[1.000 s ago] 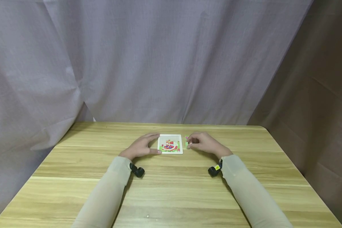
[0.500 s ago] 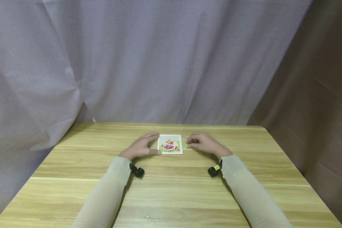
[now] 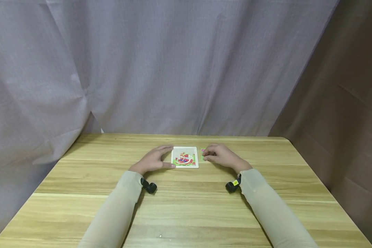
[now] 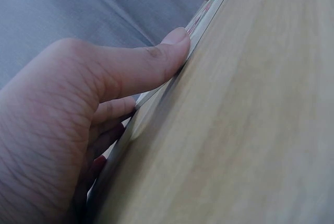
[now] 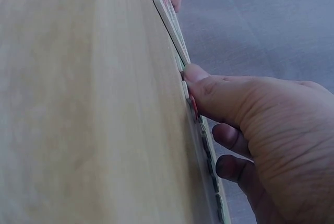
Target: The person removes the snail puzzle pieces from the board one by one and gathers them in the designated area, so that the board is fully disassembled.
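A white-rimmed jigsaw tray (image 3: 197,157) lies flat on the table, with red, green and blue picture pieces filling its lower part and bare grey above. My left hand (image 3: 153,159) spans the tray's left side. Its thumb (image 4: 175,46) rests on the near rim and its fingers touch the far left corner. Just right of the tray, my right hand (image 3: 223,156) is bent over loose green and pink puzzle pieces (image 3: 203,150). A red-edged puzzle piece (image 5: 194,107) shows at the right thumb, pinched there; the hand hides most of it.
The wooden table (image 3: 179,210) reaches to a grey curtain (image 3: 161,69) behind, with a brown curtain (image 3: 341,103) on the right. In the right wrist view, several flat pieces (image 5: 212,174) lie in a row under the fingers.
My right fingers have shifted slightly over the loose pieces, and the red and white spot seen at their tips is now hidden. The left hand and the tray stay in place.
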`<state>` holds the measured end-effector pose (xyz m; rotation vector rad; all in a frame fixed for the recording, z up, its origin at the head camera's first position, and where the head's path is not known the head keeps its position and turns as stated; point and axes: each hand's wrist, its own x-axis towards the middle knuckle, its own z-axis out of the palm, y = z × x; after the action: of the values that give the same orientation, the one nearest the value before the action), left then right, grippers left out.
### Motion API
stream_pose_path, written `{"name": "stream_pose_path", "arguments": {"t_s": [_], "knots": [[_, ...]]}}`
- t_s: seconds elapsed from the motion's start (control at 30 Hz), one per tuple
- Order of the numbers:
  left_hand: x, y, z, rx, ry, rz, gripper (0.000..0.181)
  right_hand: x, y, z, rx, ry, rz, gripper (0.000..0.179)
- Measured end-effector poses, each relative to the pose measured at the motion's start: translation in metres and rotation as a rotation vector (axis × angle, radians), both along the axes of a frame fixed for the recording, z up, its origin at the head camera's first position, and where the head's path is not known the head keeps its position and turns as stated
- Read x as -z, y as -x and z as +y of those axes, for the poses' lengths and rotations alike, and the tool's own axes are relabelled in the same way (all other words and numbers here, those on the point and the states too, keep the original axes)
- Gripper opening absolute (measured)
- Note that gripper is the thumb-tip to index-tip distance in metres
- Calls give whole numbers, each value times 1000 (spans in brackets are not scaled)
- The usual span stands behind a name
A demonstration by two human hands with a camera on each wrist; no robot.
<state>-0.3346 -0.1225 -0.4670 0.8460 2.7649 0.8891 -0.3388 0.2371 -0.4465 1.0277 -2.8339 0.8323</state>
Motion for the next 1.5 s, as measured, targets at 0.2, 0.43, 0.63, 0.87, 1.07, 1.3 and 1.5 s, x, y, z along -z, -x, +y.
{"name": "stream_pose_path", "arguments": {"t_s": [0.2, 0.43, 0.63, 0.87, 1.07, 1.3, 1.5], "knots": [[-1, -1, 0, -1, 7, 4, 98, -1, -1, 0, 17, -11, -8, 12], [-2, -1, 0, 0, -8, 1, 97, -1, 0, -2, 21, -9, -10, 12], [-2, -3, -1, 1, -17, -1, 97, 0, -1, -2, 30, -22, -9, 13], [-1, -3, 0, 3, -19, 2, 97, 1, -2, -2, 45, 12, -7, 15], [-2, -2, 1, -1, -16, -2, 97, 0, -2, -1, 32, 77, 0, 13], [-3, -3, 1, -7, 2, -6, 97, 0, -1, -1, 49, 71, 15, 12], [-3, -2, 1, -6, -5, -8, 97, -3, -2, -1, 77, 64, 12, 13]]}}
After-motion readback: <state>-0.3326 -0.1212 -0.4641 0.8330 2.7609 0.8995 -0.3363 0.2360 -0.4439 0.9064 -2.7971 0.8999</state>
